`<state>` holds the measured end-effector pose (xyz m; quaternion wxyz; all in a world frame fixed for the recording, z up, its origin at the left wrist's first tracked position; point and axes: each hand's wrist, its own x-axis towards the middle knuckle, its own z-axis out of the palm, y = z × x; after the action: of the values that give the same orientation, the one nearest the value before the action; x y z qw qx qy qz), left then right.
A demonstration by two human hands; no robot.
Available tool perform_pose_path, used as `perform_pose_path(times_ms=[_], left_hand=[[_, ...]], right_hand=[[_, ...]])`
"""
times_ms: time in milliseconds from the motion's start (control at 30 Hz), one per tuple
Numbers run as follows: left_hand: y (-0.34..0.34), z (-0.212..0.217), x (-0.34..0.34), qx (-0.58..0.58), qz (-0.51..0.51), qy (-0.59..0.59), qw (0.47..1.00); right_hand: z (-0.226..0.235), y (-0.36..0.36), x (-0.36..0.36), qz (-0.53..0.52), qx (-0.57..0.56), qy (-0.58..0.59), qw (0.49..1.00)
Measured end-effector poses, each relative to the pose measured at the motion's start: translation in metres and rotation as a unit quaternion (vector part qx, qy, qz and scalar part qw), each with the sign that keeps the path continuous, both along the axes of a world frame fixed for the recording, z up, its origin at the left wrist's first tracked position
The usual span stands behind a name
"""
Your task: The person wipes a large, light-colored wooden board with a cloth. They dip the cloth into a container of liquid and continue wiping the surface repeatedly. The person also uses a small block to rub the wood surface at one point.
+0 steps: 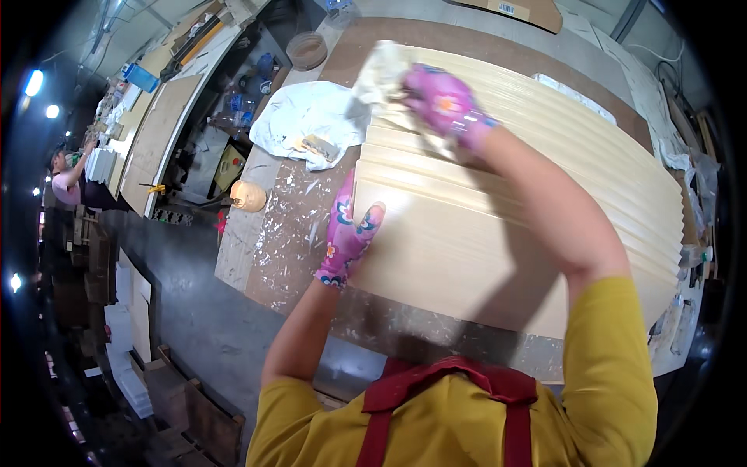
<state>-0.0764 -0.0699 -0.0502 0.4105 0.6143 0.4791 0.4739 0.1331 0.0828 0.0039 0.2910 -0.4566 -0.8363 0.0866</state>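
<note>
My right hand (pixel 446 103), in a purple flowered glove, is closed on a crumpled off-white cloth (pixel 381 78) over the far left of the pale wooden boards (pixel 467 253). Motion smears that hand and the cloth. The boards overlap in a stepped stack, the nearest one showing a broad smooth face. At their left edge rests my left hand (pixel 348 237), gloved alike, its fingers stretched along the edge and its thumb apart on the near board. A white cloth (pixel 299 117) lies left of the stack, with a small tan block (pixel 319 146) on it.
The paint-spotted worktable (pixel 292 226) carries an orange-tan jar (pixel 249 196) at its left edge and a round clear tub (pixel 306 50) farther back. A cardboard box (pixel 521 12) sits at the far edge. Another person (pixel 68 183) works at a bench far left.
</note>
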Motion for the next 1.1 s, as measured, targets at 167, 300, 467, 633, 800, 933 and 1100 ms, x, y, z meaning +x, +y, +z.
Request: perform_pose_path(times_ms=[167,300,467,633,800,933,1100], left_hand=[[-0.002,-0.019,-0.007,-0.004,0.018,-0.022,1.0],[0.005,-0.018,-0.003,0.042,-0.014,-0.03,0.999],[-0.001,-0.014,0.004,0.018,0.005,-0.028,0.999],[-0.013,-0.022,-0.01,-0.025,0.045,0.002,0.999],[-0.006,-0.039,-0.012,-0.029,0.062,0.087,0.994],[-0.009,-0.038,-0.012,-0.014,0.055,0.053,0.997],[-0.009,-0.024,0.0,0.212,0.11,0.175,0.955]], right_hand=[[0.017,-0.09,0.185,-0.171,-0.097,-0.057,0.979],[0.012,-0.137,0.335,-0.279,-0.164,0.119,0.939],[0.02,-0.129,0.194,-0.114,-0.065,-0.085,0.988],[-0.011,-0.038,0.008,0.024,0.068,-0.014,0.997],[0.006,-0.012,-0.059,-0.047,-0.01,-0.056,0.997],[0.005,-0.049,0.025,-0.089,-0.144,0.005,0.986],[0.018,-0.168,0.258,-0.223,-0.054,-0.052,0.972]])
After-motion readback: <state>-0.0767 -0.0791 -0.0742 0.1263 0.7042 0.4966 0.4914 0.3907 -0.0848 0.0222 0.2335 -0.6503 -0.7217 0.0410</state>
